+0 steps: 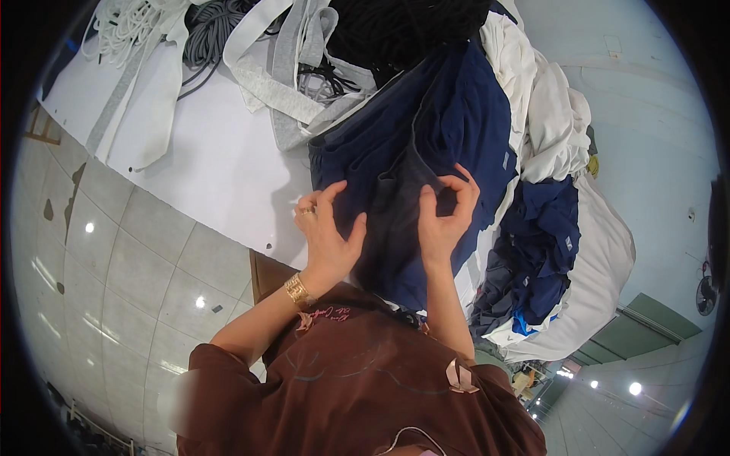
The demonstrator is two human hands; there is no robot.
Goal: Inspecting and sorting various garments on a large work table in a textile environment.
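A pile of dark navy cloth garments (388, 152) lies over the table's near edge, with a loose fold running down its middle. At the left side of this cloth is my left hand (328, 237), its thumb and forefinger spread apart and nothing visible between them. My right hand (447, 220) hovers over or lightly touches the cloth on the right. Its thumb and forefinger curve toward each other, a small gap between their tips, close to the fold. A gold-coloured watch (297, 290) circles my left wrist.
Grey and white fabric strips (285, 91), a bundle of grey cord (213, 34) and white cord (125, 34) lie on the white tabletop (220, 152). White cloth (544, 106) and more navy garments (544, 243) are heaped on the right. Tiled floor (144, 251) shows at left.
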